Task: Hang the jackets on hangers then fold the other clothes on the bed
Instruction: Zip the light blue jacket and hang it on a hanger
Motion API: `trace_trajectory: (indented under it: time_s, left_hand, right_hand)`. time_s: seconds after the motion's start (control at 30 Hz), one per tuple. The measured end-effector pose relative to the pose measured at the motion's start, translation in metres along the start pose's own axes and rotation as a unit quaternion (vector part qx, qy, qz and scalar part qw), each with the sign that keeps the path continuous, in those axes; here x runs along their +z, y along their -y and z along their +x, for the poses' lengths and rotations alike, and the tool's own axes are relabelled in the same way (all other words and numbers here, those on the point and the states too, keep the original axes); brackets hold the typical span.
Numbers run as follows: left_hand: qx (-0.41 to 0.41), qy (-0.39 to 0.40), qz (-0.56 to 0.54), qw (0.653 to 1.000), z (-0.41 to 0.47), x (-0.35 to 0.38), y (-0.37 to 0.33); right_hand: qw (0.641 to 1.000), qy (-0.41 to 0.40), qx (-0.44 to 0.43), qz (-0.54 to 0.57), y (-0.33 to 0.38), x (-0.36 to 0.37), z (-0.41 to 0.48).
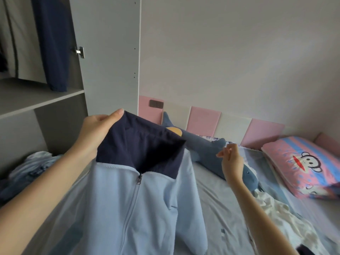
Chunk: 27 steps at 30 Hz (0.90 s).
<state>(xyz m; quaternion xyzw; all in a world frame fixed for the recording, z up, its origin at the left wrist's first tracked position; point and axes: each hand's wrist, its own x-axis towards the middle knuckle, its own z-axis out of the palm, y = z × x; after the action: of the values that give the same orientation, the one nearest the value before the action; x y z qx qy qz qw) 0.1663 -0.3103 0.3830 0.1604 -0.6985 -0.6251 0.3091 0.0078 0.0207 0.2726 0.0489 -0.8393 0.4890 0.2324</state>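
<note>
A light blue zip jacket [139, 205] with a navy collar hangs in the air in front of me, zipped up. My left hand [95, 129] grips the collar at its left top corner, thumb on the near side. To the right of the collar, my right hand [230, 159] is raised with loosely curled fingers; it holds nothing and does not touch the jacket. More blue clothes [31, 170] lie heaped on the bed [220, 208] at the left. A white garment [279, 216] lies crumpled at the right. No hanger is in view.
An open wardrobe [55, 100] stands at the left with a navy garment [53, 43] hanging inside above a grey shelf. A blue shark plush [204, 144] lies along the pink padded headboard [204, 120]. A pink cartoon pillow [303, 164] sits at the right.
</note>
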Motion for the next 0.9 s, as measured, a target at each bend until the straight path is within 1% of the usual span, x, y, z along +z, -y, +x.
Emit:
trace_trajectory:
  time_s: [0.03,0.1,0.13,0.23,0.27,0.33,0.4,0.47,0.53,0.57,0.63,0.7,0.8,0.9]
  left_hand:
    - [-0.013,-0.001,-0.003,1.0,-0.001,0.0,0.001]
    - [-0.01,0.008,0.01,1.0,-0.002,0.007,0.004]
    - [0.002,0.024,0.019,1.0,-0.004,0.012,0.004]
    - [0.071,0.109,0.06,0.99,-0.019,0.022,-0.007]
    - [0.089,0.145,0.065,0.983,-0.022,0.021,-0.01]
    - [0.109,0.213,0.045,0.97,-0.024,0.016,-0.016]
    - [0.121,0.235,0.033,0.964,-0.026,0.005,-0.022]
    - [0.119,0.212,0.03,0.97,-0.026,-0.001,-0.026]
    - [0.12,0.141,0.049,0.981,-0.026,-0.004,-0.025]
    - [0.126,0.099,0.066,0.985,-0.026,-0.003,-0.025]
    - [0.13,0.032,0.077,0.988,-0.025,-0.004,-0.022]
    - [0.114,-0.027,0.076,0.99,-0.025,-0.012,-0.017]
    - [0.097,-0.067,0.072,0.99,-0.02,-0.018,-0.011]
    - [0.114,-0.115,0.053,0.985,-0.016,-0.026,-0.007]
  right_hand:
    - [0.999,0.037,-0.013,0.027,0.0,0.0,0.003]
    - [0.987,0.141,-0.035,0.073,0.008,0.006,-0.005]
    - [0.976,0.2,-0.051,0.069,0.012,0.013,-0.014]
    - [0.929,0.35,-0.116,-0.024,0.016,0.051,-0.041]
    - [0.916,0.38,-0.125,-0.043,0.015,0.065,-0.049]
    - [0.907,0.401,-0.119,-0.049,0.013,0.088,-0.059]
    - [0.907,0.403,-0.117,-0.034,0.019,0.104,-0.066]
    - [0.908,0.401,-0.121,0.003,0.022,0.116,-0.07]
    - [0.915,0.389,-0.099,0.025,0.031,0.122,-0.082]
    - [0.922,0.377,-0.084,0.008,0.031,0.126,-0.087]
    - [0.931,0.356,-0.078,0.019,0.028,0.127,-0.099]
    - [0.938,0.331,-0.091,0.042,0.019,0.124,-0.105]
    - [0.963,0.257,-0.039,0.074,0.013,0.106,-0.095]
    - [0.976,0.164,-0.068,0.126,0.04,0.075,-0.085]
